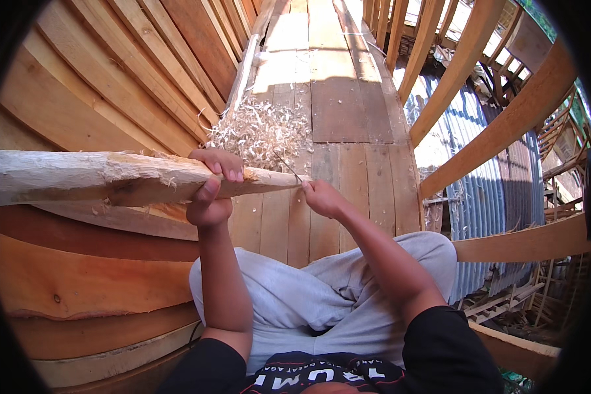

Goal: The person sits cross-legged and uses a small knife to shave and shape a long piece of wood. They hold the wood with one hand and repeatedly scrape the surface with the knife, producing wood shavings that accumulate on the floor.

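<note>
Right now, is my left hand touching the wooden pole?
Touching: the head view shows your left hand gripping the wooden pole, fingers curled over it and thumb against its near side.

shavings (262, 133) on floorboards (351, 108), beyond pole (138, 178) | planks (79, 95) left | posts (462, 62) right | metal sheets (477, 220) outside posts

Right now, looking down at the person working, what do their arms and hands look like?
The left hand and right hand are human and ungloved, with no watch visible. The forearms are bare. Short black sleeves belong to a black shirt with white lettering across the chest.
</note>
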Demonstrator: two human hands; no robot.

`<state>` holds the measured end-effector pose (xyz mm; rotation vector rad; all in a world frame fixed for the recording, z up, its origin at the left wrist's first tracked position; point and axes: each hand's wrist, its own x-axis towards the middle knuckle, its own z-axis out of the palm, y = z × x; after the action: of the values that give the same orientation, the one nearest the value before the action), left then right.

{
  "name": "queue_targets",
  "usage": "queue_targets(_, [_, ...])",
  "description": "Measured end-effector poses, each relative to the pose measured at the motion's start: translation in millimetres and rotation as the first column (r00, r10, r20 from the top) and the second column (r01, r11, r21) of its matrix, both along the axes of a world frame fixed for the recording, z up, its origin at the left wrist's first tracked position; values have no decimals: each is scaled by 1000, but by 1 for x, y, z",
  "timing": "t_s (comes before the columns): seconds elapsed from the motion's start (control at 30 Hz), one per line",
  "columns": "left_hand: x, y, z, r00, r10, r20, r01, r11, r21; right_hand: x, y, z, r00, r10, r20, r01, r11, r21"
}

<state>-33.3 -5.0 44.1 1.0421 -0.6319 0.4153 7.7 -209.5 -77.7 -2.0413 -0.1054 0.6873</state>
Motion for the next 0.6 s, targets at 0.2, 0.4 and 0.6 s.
queue_targets(0.2, [0, -2, 1, 995, 94, 35, -96, 994, 48, -16, 16, 37, 977, 53, 205, -58, 998, 20])
queue_targets(0.4, [6, -12, 4, 999, 5, 35, -7, 999, 38, 2, -18, -28, 1000, -4, 16, 6, 984, -177])
queue_targets(0.6, [9, 4, -2, 998, -17, 64, 13, 998, 67, -9, 13, 33, 986, 93, 135, -95, 996, 5])
